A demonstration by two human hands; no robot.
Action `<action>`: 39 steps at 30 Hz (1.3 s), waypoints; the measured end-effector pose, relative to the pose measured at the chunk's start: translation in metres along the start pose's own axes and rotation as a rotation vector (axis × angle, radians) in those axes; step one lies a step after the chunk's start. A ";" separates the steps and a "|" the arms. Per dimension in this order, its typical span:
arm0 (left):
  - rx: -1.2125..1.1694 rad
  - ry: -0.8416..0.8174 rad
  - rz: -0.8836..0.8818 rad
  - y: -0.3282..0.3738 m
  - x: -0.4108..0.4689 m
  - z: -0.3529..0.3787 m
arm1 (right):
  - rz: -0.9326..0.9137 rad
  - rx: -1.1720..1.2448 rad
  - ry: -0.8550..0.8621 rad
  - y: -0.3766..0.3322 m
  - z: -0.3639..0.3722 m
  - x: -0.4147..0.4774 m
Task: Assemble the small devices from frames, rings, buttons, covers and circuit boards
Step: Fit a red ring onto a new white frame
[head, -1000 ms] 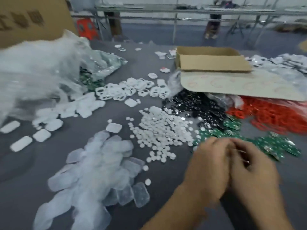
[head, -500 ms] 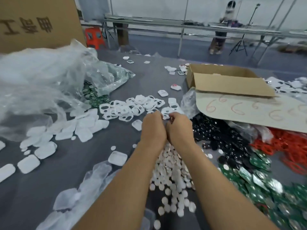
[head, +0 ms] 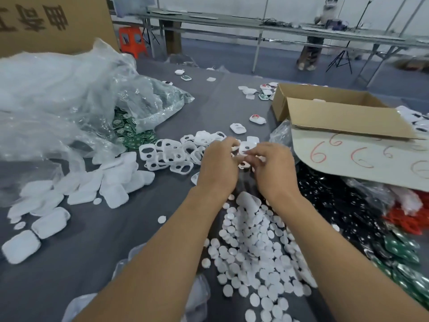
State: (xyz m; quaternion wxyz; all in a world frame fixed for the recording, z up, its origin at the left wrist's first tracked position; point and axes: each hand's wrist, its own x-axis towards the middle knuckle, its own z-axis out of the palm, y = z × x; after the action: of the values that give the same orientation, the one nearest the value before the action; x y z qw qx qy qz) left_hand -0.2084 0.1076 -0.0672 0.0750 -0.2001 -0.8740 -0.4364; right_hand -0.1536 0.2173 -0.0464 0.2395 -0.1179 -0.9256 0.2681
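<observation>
Both my hands meet over the near edge of the pile of white frames (head: 171,154). My left hand (head: 218,166) and my right hand (head: 275,169) have curled fingers that pinch one white frame (head: 245,148) between them, its hole showing; what else sits in it is hidden by the fingers. Below my wrists lies a heap of white round buttons (head: 255,254). White covers (head: 116,184) lie to the left. Green circuit boards (head: 131,134) spill from a clear plastic bag (head: 69,96). More green boards (head: 404,249) and red rings (head: 405,223) lie at the right.
A pile of black parts (head: 336,205) lies right of my right hand. Behind it are an open cardboard box (head: 343,117) and a cardboard sheet with red 6s (head: 362,159). A few finished devices (head: 257,118) lie further back. Clear blister pieces (head: 76,305) sit at the near edge.
My hands have moved from the green boards at the right, forward and left to the frame pile, and now hold a white frame. The camera has tilted up.
</observation>
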 end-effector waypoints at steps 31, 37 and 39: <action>-0.557 -0.288 -0.252 0.090 -0.380 -0.056 | 0.755 0.681 -0.096 -0.008 -0.148 -0.389; -0.261 -0.403 -0.141 0.089 -0.385 -0.060 | 0.528 0.389 -0.074 -0.005 -0.146 -0.388; -0.163 -0.456 -0.099 0.092 -0.383 -0.062 | 0.431 0.279 -0.063 -0.007 -0.143 -0.386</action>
State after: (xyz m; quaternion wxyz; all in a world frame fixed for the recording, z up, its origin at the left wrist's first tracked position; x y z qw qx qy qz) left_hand 0.1751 -0.0004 -0.0792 -0.1621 -0.2556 -0.8391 -0.4521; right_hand 0.2494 0.1406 -0.0830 0.1617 -0.2700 -0.8401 0.4418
